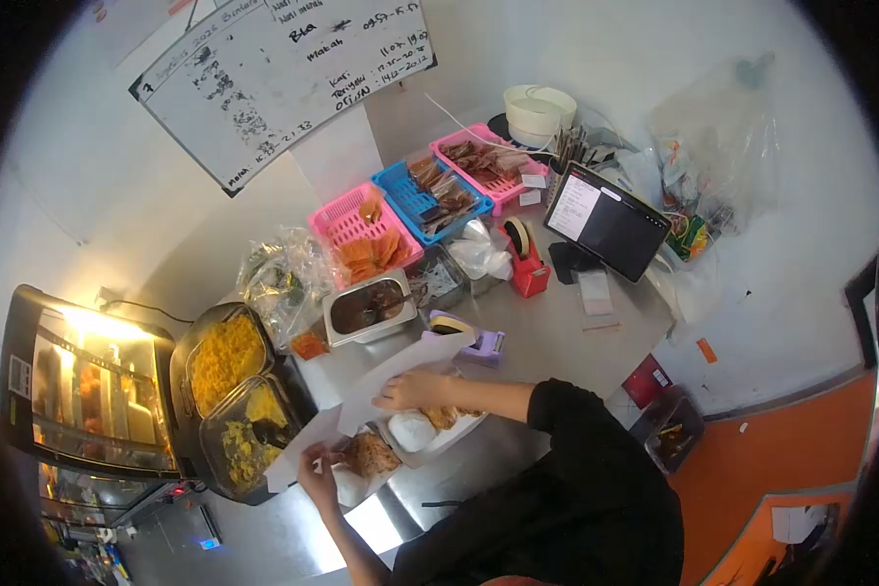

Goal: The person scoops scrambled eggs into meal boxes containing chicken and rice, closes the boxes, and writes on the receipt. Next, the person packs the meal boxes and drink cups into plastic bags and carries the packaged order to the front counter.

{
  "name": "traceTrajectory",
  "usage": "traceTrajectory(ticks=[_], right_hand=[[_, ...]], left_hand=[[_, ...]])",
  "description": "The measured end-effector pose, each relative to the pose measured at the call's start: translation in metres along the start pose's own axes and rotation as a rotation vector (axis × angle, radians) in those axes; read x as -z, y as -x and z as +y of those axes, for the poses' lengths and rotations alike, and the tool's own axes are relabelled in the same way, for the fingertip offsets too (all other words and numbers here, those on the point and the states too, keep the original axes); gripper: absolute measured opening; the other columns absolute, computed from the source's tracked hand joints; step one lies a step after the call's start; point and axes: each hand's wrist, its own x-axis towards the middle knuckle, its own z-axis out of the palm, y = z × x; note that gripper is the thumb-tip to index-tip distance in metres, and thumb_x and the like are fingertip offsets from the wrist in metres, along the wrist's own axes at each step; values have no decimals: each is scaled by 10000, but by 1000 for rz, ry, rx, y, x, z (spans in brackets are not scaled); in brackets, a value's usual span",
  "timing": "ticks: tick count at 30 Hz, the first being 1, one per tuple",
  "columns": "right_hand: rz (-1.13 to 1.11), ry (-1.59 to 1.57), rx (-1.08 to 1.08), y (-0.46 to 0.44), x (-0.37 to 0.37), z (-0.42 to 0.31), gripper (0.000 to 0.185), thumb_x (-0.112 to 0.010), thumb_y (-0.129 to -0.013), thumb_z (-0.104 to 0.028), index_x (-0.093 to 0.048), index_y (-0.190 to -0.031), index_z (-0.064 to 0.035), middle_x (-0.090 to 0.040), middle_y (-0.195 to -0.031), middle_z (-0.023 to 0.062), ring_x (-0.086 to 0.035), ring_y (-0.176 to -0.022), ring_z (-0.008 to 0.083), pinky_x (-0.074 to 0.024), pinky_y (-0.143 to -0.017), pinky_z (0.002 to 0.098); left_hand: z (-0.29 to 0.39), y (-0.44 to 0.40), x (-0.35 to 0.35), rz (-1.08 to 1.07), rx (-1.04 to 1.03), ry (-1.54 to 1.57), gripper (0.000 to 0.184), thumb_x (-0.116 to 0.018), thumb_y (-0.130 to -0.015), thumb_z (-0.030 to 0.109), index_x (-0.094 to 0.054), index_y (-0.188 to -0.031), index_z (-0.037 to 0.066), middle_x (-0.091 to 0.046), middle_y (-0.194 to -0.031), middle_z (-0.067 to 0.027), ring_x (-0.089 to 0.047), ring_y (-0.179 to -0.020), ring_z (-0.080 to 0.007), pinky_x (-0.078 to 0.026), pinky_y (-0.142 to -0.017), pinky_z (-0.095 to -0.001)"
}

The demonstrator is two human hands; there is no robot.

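Note:
Two white paper food boxes lie open side by side on the metal counter. The right box (430,451) has a white rice mound (412,431) and browned pieces that look like fried chicken (446,417). In the left box (385,473) are another rice mound (349,484) and a browned piece (372,455). My left hand (317,476) is closed at the edge of the left box's raised lid (306,447). Over the right box, my right hand (410,391) has its fingers closed against the raised white lid (366,398); its fingertips are partly hidden.
Left of the boxes stand tubs of yellow rice (227,363) and yellow food (247,444), beside a lit display case (98,381). Behind are a metal sauce pan (369,306), purple tape dispenser (483,347), red tape dispenser (527,269), blue basket (415,207) and tablet (607,221).

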Motion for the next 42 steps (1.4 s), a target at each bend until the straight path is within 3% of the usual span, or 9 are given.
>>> traceTrajectory(ticks=[6,11,18,20,23,24,32,38,42], right_hand=[[266,-35,82,21,40,2,439,-408,-785,-135,-333,-1216,-106,-552,-971,121,-573,-838,234,-474,-712,327],[232,-1060,-711,55,141,81,269,-404,-817,-56,-443,-1082,-83,-578,-741,90,-578,-690,168,-471,-623,284],[895,-451,-956,170,44,349,199,-510,-747,-29,-520,-940,-71,-535,-844,59,-517,-749,125,-428,-650,247],[1131,-929,-1254,190,34,383,259,-600,-723,-129,-499,-946,-45,-527,-882,75,-517,-798,156,-430,-682,272],[966,-19,-1362,197,-10,434,305,-590,-715,-157,-469,-959,-21,-511,-952,119,-519,-812,224,-431,-663,332],[953,134,-1408,178,0,425,281,-579,-714,-161,-482,-936,-18,-508,-963,130,-507,-835,245,-412,-692,353],[661,-571,-389,-82,36,305,182,-508,-711,-23,-554,-887,-33,-550,-930,139,-531,-841,283,-413,-744,357],[-198,-403,-178,-235,-12,238,214,-547,-665,-65,-551,-877,-48,-555,-931,136,-534,-830,259,-420,-718,348],[325,109,-187,-261,-88,237,190,-547,-636,-36,-545,-822,-72,-565,-875,126,-545,-790,263,-428,-662,347]], left_hand=[[-9,14,10,82,-159,-27,92,-548,-708,-13,-542,-799,-8,-574,-773,-127,-551,-732,-263,-421,-680,-324],[-25,20,39,241,-131,-9,85,-532,-708,-32,-560,-778,7,-583,-750,-94,-555,-708,-190,-431,-648,-287],[-23,46,52,196,61,-137,172,-523,-794,102,-569,-922,-4,-598,-870,-84,-546,-798,-161,-418,-702,-277],[-29,55,53,209,34,-148,178,-526,-788,89,-566,-934,-5,-603,-854,-81,-552,-784,-162,-423,-695,-271],[-28,65,54,125,210,-99,290,-548,-775,119,-515,-1041,8,-565,-973,-112,-513,-902,-202,-386,-789,-315],[0,57,43,258,144,-176,53,-502,-732,-27,-533,-762,3,-564,-739,-60,-542,-676,-130,-435,-600,-233],[-1,59,16,371,208,-177,88,-526,-701,-31,-572,-765,9,-598,-750,-88,-567,-680,-176,-424,-586,-267],[14,62,18,414,182,-208,66,-535,-716,-15,-576,-765,2,-601,-749,-95,-577,-708,-192,-430,-621,-279],[-15,103,36,528,309,-220,70,-528,-721,-33,-581,-758,-4,-595,-727,-73,-568,-674,-120,-441,-605,-221]])
